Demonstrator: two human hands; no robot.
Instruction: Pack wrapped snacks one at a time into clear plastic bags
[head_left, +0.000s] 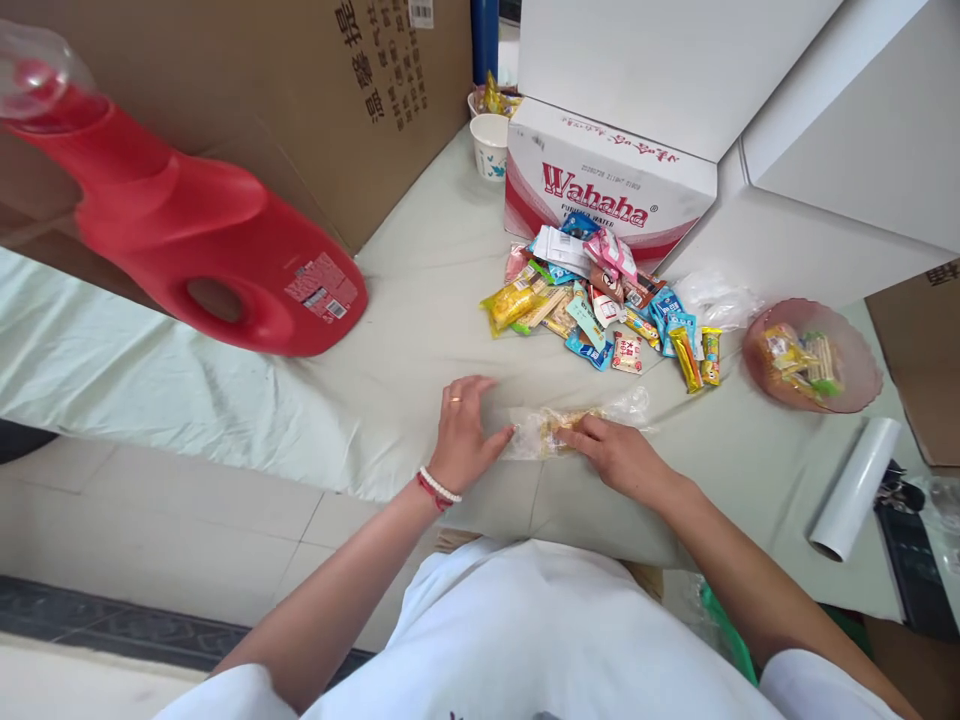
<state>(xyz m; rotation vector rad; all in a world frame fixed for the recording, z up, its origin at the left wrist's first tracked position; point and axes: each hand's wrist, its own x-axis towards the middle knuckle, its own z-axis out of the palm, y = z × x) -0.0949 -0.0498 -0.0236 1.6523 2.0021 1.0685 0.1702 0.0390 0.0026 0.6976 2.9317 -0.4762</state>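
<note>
A clear plastic bag with yellowish snacks inside lies stretched out on the cloth-covered table in front of me. My right hand is on its middle, fingers bent together and gripping the plastic over the snacks. At the bag's left end is my left hand, fingers outstretched and thumb apart, the thumb tip at or close to the plastic. Just beyond the bag sits a loose pile of wrapped snacks in many colours, with a small white-and-red packet at its near edge.
A big red jug stands at the left before a cardboard box. Behind the pile is a white Wahaha carton, with a paper cup beside it. To the right are a pink translucent bowl holding snacks and a white roll.
</note>
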